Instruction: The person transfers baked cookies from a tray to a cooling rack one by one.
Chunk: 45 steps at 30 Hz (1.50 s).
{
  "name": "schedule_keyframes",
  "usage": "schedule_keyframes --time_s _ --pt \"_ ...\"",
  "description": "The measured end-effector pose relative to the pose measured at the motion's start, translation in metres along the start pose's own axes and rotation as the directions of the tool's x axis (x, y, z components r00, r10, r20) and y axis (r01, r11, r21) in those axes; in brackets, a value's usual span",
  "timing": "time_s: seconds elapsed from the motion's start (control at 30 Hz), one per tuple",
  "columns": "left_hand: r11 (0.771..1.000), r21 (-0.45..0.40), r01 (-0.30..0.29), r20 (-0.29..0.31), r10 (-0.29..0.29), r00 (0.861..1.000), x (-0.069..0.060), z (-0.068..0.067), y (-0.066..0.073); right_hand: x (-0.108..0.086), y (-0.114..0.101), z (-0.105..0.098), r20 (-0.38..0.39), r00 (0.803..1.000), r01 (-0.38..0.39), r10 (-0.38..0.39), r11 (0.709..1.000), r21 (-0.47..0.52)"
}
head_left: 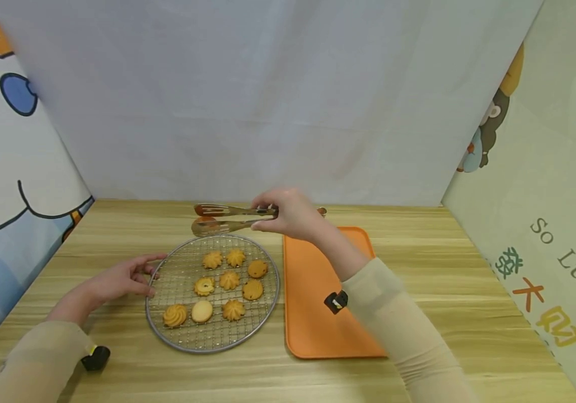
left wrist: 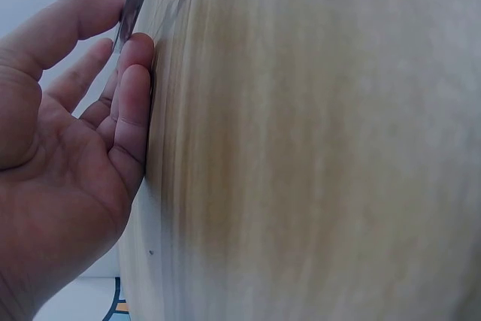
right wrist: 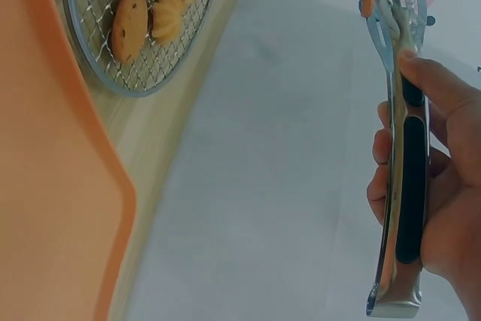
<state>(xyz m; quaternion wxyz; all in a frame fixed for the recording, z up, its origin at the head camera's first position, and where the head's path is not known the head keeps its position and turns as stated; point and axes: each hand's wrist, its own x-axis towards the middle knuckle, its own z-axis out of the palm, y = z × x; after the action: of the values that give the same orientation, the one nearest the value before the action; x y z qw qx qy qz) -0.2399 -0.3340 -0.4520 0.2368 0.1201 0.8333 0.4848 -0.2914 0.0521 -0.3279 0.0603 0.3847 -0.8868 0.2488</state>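
My right hand [head_left: 288, 212] grips a pair of metal tongs [right wrist: 409, 186] with dark handle pads, level above the back of the table. The two slotted tong heads point left, slightly apart, with nothing between them. At the left edge of a round wire rack [head_left: 182, 274], my left hand [head_left: 123, 277] holds the metal rim between thumb and fingers. The left wrist view shows only a short piece of that rim. Several golden cookies [head_left: 229, 280] lie on the rack, some swirled or star-shaped, others round. Under my right forearm lies an orange tray [head_left: 310, 302], partly hidden by the sleeve.
The wooden table [head_left: 434, 268] carries the rack on the left and the tray right beside it. A white cloth wall [head_left: 267, 112] rises behind the table. Printed panels stand at the left [head_left: 10, 140] and right [head_left: 534, 212].
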Motion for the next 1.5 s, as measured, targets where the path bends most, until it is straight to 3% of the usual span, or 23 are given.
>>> schedule_keyframes --time_s 0.3,0.7,1.07,1.3,1.5 --pt "1.000 0.014 -0.014 0.005 0.014 1.000 0.001 -0.001 -0.001 0.008 -0.008 0.033 0.040 0.999 0.025 -0.024 0.999 -0.041" --pt "1.000 0.029 -0.002 0.006 0.002 1.000 0.001 0.000 0.001 0.012 -0.010 0.073 0.102 0.994 -0.039 0.044 0.998 -0.042" --pt "1.000 0.028 -0.003 -0.006 0.003 1.000 0.002 0.000 -0.001 0.019 -0.014 0.095 0.144 0.989 -0.029 0.038 0.998 -0.064" --pt "0.999 0.045 0.024 -0.013 -0.024 1.000 0.003 -0.001 -0.003 0.019 -0.015 0.105 0.218 0.973 -0.050 0.072 0.993 -0.104" --pt "1.000 0.031 -0.003 -0.003 0.003 1.000 0.002 0.000 -0.002 0.018 -0.011 0.113 0.263 0.961 -0.067 0.092 0.992 -0.103"
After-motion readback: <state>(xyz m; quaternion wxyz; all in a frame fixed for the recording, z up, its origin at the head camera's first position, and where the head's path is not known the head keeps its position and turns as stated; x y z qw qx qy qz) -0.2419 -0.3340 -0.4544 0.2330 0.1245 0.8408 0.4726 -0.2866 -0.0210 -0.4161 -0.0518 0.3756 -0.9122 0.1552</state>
